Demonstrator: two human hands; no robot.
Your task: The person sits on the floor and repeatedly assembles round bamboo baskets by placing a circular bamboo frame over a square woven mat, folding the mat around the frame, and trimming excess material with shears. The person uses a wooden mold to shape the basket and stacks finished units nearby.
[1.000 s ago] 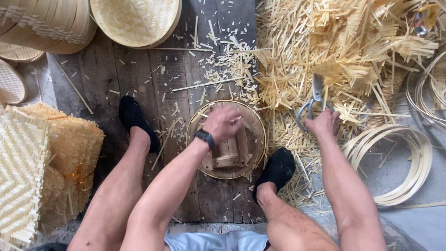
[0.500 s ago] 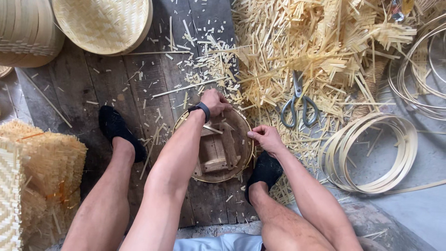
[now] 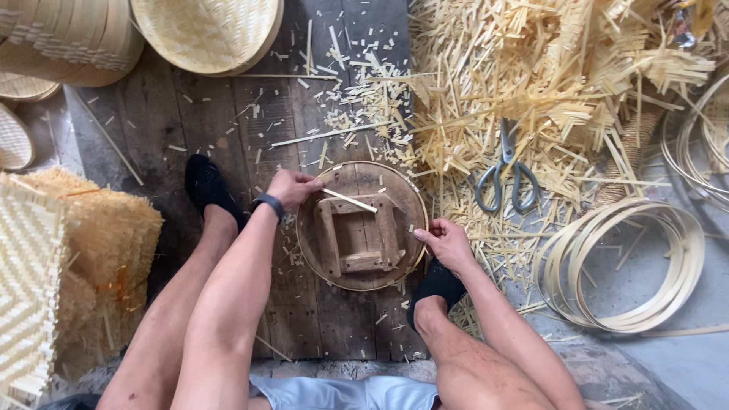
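Observation:
A round wooden form (image 3: 363, 225) with a square wooden frame on top lies on the plank floor between my feet. A thin bamboo hoop runs around its edge. My left hand (image 3: 292, 187) grips the form's upper left rim. My right hand (image 3: 446, 241) holds its right rim, fingers curled on the edge. A loose bamboo strip (image 3: 349, 200) lies across the frame's top. Grey-handled scissors (image 3: 507, 178) lie on the bamboo scraps to the right, apart from both hands.
A large heap of bamboo offcuts (image 3: 547, 83) covers the upper right. Coiled bamboo hoops (image 3: 630, 266) lie at right. Woven round trays (image 3: 205, 30) and stacked rims (image 3: 72, 42) sit at top left. Woven mats (image 3: 68, 266) pile at left.
My right hand left the scissors on the scraps and came down to the form's right rim. My left hand shifted from the form's top to its upper left rim.

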